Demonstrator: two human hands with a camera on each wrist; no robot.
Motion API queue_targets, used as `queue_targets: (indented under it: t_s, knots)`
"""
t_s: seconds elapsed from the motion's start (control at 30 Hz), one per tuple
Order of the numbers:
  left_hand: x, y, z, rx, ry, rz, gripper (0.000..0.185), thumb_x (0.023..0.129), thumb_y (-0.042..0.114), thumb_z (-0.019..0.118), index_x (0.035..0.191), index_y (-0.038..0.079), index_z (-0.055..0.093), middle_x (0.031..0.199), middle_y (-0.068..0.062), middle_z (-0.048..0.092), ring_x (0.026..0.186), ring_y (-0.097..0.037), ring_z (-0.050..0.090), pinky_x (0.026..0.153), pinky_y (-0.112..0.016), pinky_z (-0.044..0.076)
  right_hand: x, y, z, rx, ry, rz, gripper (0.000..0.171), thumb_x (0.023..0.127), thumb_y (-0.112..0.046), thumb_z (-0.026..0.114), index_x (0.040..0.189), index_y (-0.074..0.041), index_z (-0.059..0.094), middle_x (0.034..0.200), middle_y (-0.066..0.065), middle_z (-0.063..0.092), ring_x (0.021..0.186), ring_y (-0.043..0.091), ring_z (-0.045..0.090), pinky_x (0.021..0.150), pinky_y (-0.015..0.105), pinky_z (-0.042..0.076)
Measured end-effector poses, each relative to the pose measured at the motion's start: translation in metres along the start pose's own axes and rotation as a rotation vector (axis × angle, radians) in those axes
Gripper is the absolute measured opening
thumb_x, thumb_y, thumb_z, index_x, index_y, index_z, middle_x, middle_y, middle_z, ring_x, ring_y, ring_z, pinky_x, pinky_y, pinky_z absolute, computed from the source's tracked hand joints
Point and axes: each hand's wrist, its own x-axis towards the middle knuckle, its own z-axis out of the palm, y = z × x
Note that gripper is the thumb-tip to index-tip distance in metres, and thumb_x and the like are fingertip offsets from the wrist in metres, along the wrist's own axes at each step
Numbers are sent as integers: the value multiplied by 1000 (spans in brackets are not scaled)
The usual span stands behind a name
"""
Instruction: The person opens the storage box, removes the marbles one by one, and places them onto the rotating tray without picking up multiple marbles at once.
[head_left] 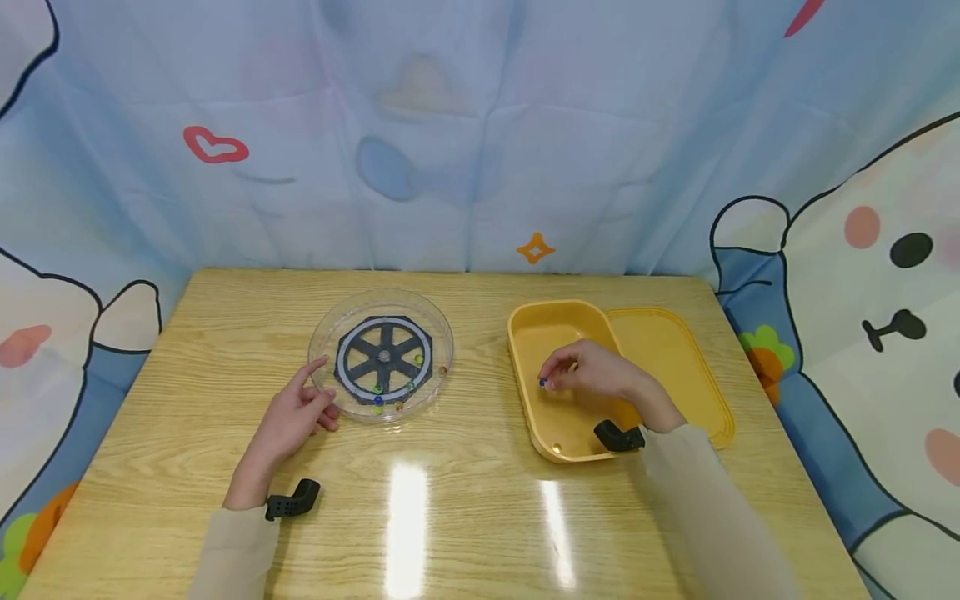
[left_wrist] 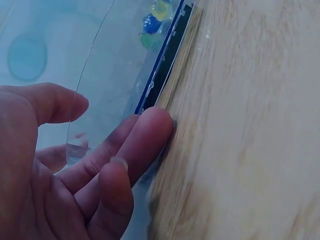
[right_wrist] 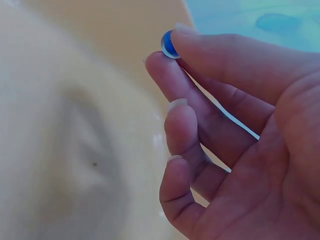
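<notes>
My right hand point(head_left: 592, 371) pinches a blue marble point(right_wrist: 169, 46) between thumb and fingertip, above the inside of a yellow plastic box point(head_left: 528, 408). The other fingers curl in loosely below, holding nothing. At the left, my left hand point(head_left: 292, 417) grips the near-left rim of a round clear dish point(head_left: 442, 333), with fingertips point(left_wrist: 155, 120) low against its outer wall. Beneath the clear floor of the dish shows a dark wheel-shaped pattern point(head_left: 358, 346). Several marbles lie in the dish, among them a blue one point(head_left: 378, 401) and a yellow-green one point(head_left: 418, 359).
One small amber marble point(head_left: 557, 448) lies in the near corner of the yellow box. The yellow lid point(head_left: 675, 358) lies beside the box on the right. A wooden table point(head_left: 465, 500) carries everything, with a printed cloth point(head_left: 465, 192) hanging behind it.
</notes>
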Motion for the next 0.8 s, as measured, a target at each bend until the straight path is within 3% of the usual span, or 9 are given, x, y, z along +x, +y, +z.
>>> queue_targets:
  t_s: [0.13,0.37,0.57,0.8]
  knots:
    - [0,2,-1,31,4,-1,62,103,20,55,157,11,26,84,-8,71,68,-22,69,72,-33,51,-2,-8,-3,-19,46,-1,10,91,-14,74,98,-7,75,98,3,72,83,22,59,73,31,46]
    - [0,3,0,37,7,10,62,103,20,55,157,10,25,83,-7,71,67,-21,69,92,-49,46,-1,-32,2,-75,182,-75,8,93,-15,72,101,-14,75,98,-2,71,85,20,58,71,32,46]
    - [1,1,1,30,8,11,62,103,20,55,157,9,26,83,-7,71,68,-22,69,88,-45,48,11,-53,21,-115,311,-108,7,93,-19,73,100,-18,75,96,-7,71,84,16,59,69,33,46]
    - [1,1,0,28,6,7,62,104,20,54,157,9,25,84,-8,71,68,-22,69,83,-38,49,32,-76,44,-69,378,-96,9,92,-16,74,100,-14,76,101,-2,70,84,19,58,68,35,47]
